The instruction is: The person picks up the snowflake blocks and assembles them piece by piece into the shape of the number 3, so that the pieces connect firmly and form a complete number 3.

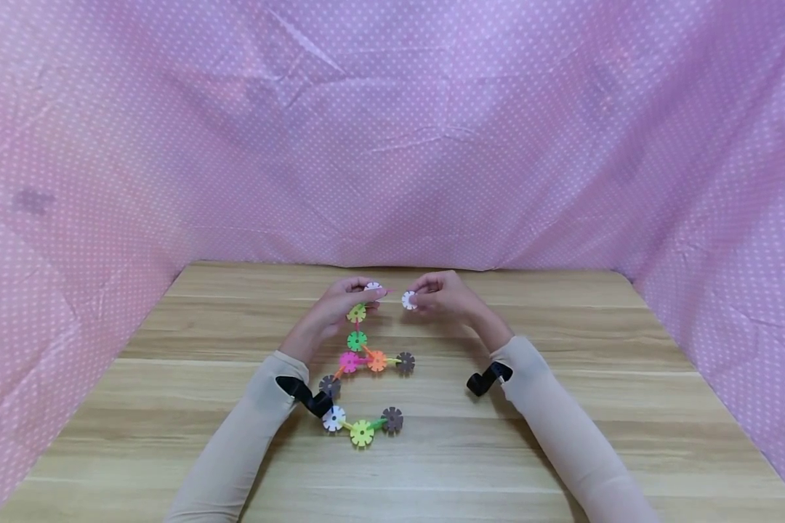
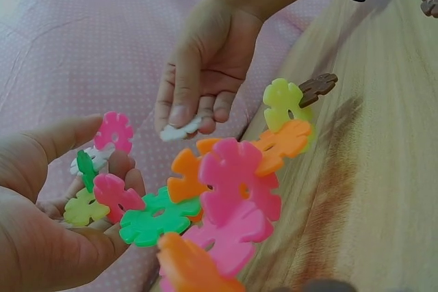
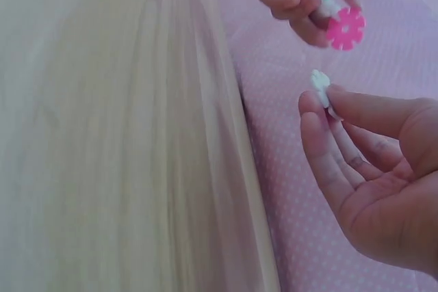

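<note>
- While my right hand point(image 1: 441, 294) pinches a loose white disc point(image 1: 409, 300) between thumb and fingertips, that disc hangs in the air just to the right of the chain's far end.
- My left hand point(image 1: 340, 305) grips that far end, fingers curled round the pink disc point(image 2: 114, 130) and its neighbours.
- The snowflake chain point(image 1: 360, 363) runs from there back toward me, its long axis near to far, resting on the wooden table point(image 1: 562, 436).
- The two hands are near, not touching; the gap lies sideways.
</note>
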`<state>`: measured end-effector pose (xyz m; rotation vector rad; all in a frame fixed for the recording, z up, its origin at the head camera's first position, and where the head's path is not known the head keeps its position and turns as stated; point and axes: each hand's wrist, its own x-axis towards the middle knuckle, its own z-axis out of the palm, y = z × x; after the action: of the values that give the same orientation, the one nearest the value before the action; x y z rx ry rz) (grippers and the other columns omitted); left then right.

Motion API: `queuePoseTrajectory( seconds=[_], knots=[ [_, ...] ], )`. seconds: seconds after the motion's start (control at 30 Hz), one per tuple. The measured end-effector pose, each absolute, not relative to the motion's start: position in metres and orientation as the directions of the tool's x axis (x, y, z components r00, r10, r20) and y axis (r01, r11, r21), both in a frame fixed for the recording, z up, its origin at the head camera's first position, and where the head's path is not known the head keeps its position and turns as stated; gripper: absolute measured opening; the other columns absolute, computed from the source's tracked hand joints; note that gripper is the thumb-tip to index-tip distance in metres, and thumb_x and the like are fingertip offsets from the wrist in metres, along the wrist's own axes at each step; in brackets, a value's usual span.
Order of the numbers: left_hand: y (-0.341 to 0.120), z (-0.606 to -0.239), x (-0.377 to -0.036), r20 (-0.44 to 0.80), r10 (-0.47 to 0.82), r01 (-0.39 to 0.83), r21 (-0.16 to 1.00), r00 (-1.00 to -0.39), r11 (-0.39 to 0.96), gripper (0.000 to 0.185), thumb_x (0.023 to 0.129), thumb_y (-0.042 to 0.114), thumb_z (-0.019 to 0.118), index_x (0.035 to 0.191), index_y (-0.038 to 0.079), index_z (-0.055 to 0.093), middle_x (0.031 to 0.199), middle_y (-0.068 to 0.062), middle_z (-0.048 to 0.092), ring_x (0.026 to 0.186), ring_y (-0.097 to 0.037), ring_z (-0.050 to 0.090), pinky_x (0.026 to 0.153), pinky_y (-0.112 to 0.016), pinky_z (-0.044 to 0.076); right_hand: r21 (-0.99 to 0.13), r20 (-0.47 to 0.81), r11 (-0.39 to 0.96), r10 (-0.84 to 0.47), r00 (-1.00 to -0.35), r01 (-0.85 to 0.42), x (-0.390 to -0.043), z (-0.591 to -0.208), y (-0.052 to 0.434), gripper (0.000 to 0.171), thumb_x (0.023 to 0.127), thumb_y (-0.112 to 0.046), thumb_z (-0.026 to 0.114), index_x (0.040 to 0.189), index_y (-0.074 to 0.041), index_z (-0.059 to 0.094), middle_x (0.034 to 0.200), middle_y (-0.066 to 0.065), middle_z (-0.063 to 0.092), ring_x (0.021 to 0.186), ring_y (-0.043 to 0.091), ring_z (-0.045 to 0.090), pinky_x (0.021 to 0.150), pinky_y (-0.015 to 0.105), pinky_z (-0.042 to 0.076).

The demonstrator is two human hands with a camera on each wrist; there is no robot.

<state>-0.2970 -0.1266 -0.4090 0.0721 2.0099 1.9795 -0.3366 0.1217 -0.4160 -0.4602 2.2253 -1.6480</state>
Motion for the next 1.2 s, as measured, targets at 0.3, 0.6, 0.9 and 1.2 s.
queuePoseTrajectory(
  seconds=[0.3, 0.6, 0.9, 1.2],
  knots=[
    [-0.127, -0.407, -0.298, -0.177, 0.258, -0.178, 0.984, -0.95, 0.022, 0.024, 0.095, 0.018, 0.072, 0.116, 0.007, 0.064, 0.104, -0.003, 0.069, 0.097, -0.02, 0.066, 0.105, -0.046, 0.053, -0.992, -0.018, 0.125, -0.406, -0.914, -0.036, -0.327, -0.407, 0.114, 0.023, 0.09, 0.003, 0.072, 0.111, 0.01, 0.065, 0.088, 0.006, 0.074, 0.082, 0.025, 0.074, 0.086, 0.046, 0.063],
    [-0.126, -0.406, -0.297, -0.175, 0.247, -0.175, 0.984, -0.953, 0.023, 0.02, 0.097, 0.019, 0.07, 0.113, 0.009, 0.064, 0.096, 0.003, 0.069, 0.087, -0.012, 0.065, 0.101, -0.043, 0.054, -0.998, 0.041, 0.022, -0.36, -0.932, -0.052, -0.319, -0.401, 0.109, 0.024, 0.091, 0.004, 0.07, 0.112, 0.013, 0.062, 0.084, 0.0, 0.074, 0.075, 0.013, 0.073, 0.086, 0.045, 0.063],
    [-0.127, -0.407, -0.297, -0.173, 0.251, -0.172, 0.985, -0.952, 0.024, 0.022, 0.096, 0.019, 0.071, 0.114, 0.007, 0.064, 0.099, 0.002, 0.07, 0.087, -0.011, 0.066, 0.104, -0.046, 0.053, -0.999, 0.038, -0.012, -0.346, -0.937, -0.036, -0.315, -0.401, 0.105, 0.017, 0.092, 0.004, 0.07, 0.106, 0.009, 0.062, 0.084, 0.002, 0.075, 0.074, 0.014, 0.075, 0.084, 0.043, 0.064],
    [-0.126, -0.407, -0.297, -0.166, 0.266, -0.166, 0.986, -0.95, 0.023, 0.023, 0.096, 0.018, 0.071, 0.115, 0.008, 0.064, 0.103, 0.001, 0.071, 0.095, -0.017, 0.066, 0.109, -0.05, 0.05, -0.999, 0.032, -0.01, -0.33, -0.943, -0.031, -0.312, -0.401, 0.1, 0.022, 0.092, 0.002, 0.071, 0.109, 0.011, 0.062, 0.084, 0.001, 0.074, 0.075, 0.013, 0.074, 0.086, 0.043, 0.063]
  ],
)
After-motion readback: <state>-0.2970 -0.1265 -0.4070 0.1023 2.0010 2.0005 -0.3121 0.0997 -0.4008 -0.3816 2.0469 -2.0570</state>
